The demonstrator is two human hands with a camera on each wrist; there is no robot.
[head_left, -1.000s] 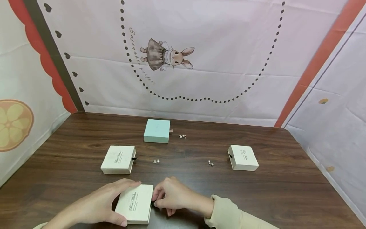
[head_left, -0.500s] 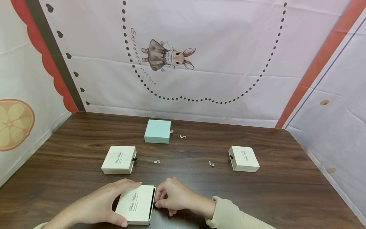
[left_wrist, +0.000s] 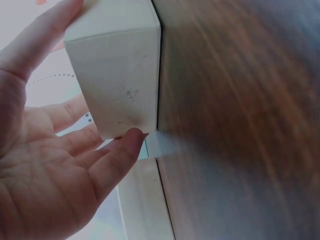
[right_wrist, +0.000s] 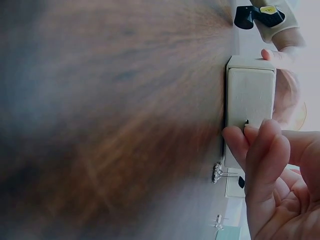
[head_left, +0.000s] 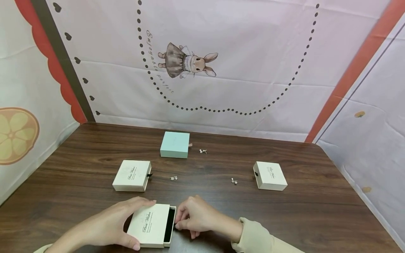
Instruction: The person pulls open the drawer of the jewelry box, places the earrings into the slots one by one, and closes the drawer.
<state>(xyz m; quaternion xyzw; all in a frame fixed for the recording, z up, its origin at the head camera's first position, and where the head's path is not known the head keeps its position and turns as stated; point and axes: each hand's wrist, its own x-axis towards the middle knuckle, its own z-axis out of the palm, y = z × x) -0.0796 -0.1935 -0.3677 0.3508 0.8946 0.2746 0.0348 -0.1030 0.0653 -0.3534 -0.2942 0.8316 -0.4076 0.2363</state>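
A cream gift box [head_left: 148, 225] lettered "Best Wishes" lies flat at the table's near side. My left hand [head_left: 109, 223] grips its outer sleeve, thumb on the near edge and fingers at the far edge. From the right end the inner drawer [head_left: 170, 225] sticks out a little, showing a black lining. My right hand [head_left: 197, 219] pinches the drawer's small black ribbon tab [right_wrist: 246, 121] between thumb and finger. Most of the tab is hidden by the fingertips. In the left wrist view, the box's plain end [left_wrist: 115, 80] stands between thumb and fingers.
Beyond the hands stand a second cream box [head_left: 132, 175], a mint-green box [head_left: 175, 144] and, at right, another cream box [head_left: 270, 175]. Small earrings lie near each: one pair [head_left: 174, 178] at left, one pair [head_left: 203, 151] behind, one pair [head_left: 234, 181] at right. A printed cloth [head_left: 240, 70] hangs behind the table.
The right hand has moved slightly right, drawing the drawer partly out of its sleeve; the black lining now shows. The left hand has kept its hold on the box.
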